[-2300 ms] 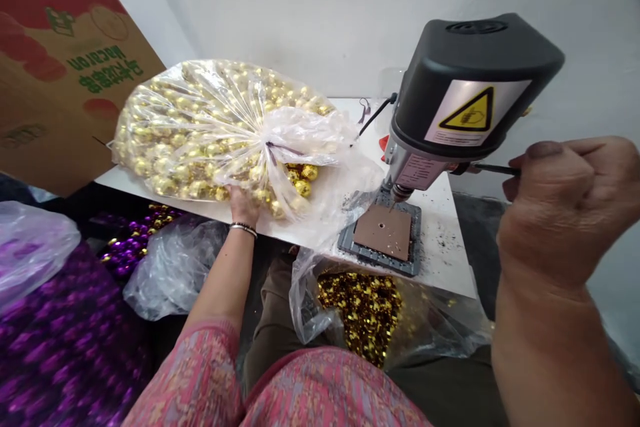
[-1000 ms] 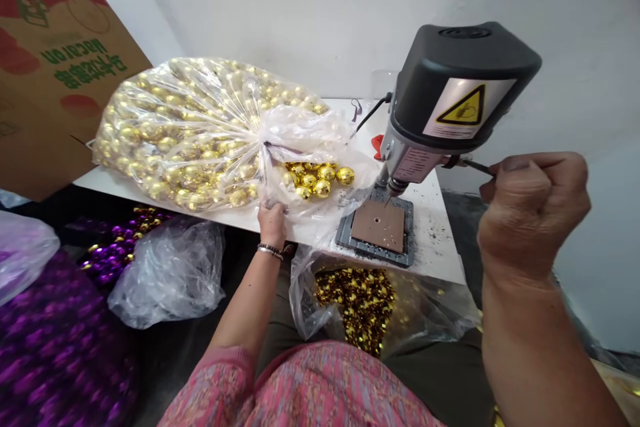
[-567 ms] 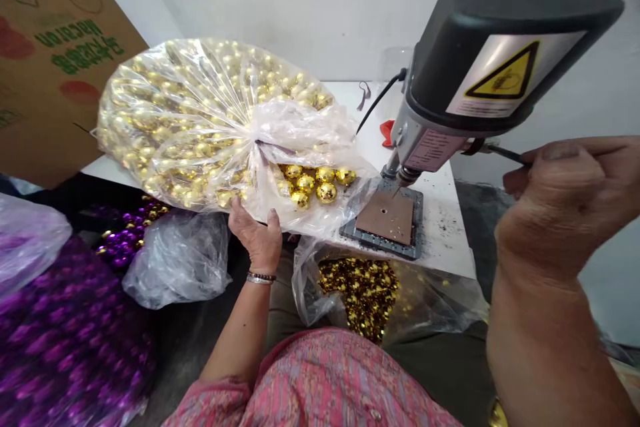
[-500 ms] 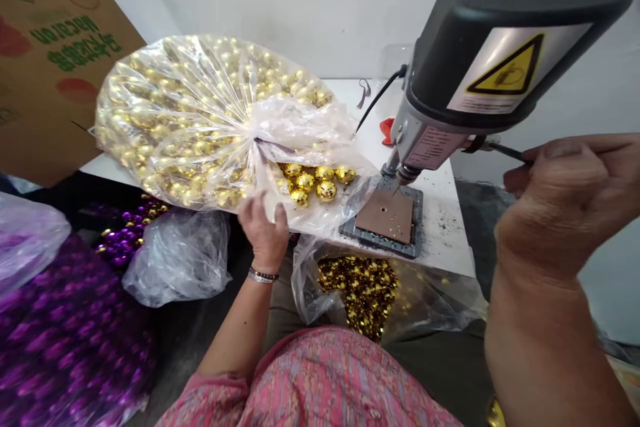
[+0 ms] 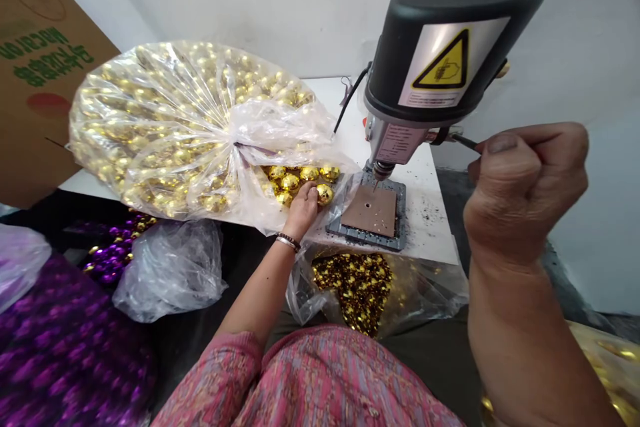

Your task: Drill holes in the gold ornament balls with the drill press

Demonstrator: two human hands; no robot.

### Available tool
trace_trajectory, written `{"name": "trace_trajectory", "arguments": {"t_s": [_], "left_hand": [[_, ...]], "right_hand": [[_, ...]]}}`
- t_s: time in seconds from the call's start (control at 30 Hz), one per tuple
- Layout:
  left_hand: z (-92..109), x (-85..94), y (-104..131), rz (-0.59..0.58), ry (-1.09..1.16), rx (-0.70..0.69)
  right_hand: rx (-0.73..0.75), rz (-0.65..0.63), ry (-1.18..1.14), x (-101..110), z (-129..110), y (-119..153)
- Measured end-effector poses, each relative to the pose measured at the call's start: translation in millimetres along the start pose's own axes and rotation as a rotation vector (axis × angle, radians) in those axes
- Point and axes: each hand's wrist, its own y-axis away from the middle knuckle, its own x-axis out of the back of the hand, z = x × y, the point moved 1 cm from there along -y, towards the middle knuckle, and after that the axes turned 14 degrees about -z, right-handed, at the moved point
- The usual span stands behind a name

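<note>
My left hand (image 5: 303, 208) reaches into the mouth of a clear plastic bag (image 5: 190, 127), which is full of shiny gold mirror balls. Its fingers are closed against the left side of one gold ball (image 5: 325, 195); part of the grip is hidden. More gold balls lie loose around that hand. On the right, my right hand (image 5: 525, 193) is wrapped round the feed lever (image 5: 466, 141) of a bench drill press (image 5: 430, 47). The drill bit (image 5: 377, 185) is raised over a brown board (image 5: 370, 210) with a small hole, on the grey base (image 5: 400, 240).
Dark shavings (image 5: 425, 210) are scattered over the white table (image 5: 443, 240). Below its front edge hangs an open bag of gold pieces (image 5: 357, 287). Purple baubles in a bag (image 5: 70, 347), a crumpled clear bag (image 5: 170, 273) and a cardboard box (image 5: 40, 80) are at the left.
My left hand has moved right from the bag's edge to the loose gold balls, and one ball has shifted right. My right hand stays on the lever. The view has turned slightly right.
</note>
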Motion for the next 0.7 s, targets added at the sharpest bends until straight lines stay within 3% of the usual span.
{"name": "trace_trajectory", "arguments": {"t_s": [0.1, 0.23, 0.37, 0.57, 0.7], "left_hand": [[10, -0.9, 2, -0.064, 0.255, 0.223], [18, -0.8, 4, -0.207, 0.475, 0.283], [14, -1.9, 13, -0.320, 0.431, 0.183], [11, -7.1, 26, -0.269, 0.089, -0.127], [14, -11.9, 31, -0.212, 0.079, -0.195]], "right_hand": [[0.035, 0.046, -0.024, -4, 4, -2], [0.018, 0.052, -0.051, -6, 4, -2], [0.027, 0.047, -0.034, -5, 3, -2], [0.091, 0.032, 0.024, -2, 2, -11], [0.133, -0.019, 0.043, 1, 5, -18]]}}
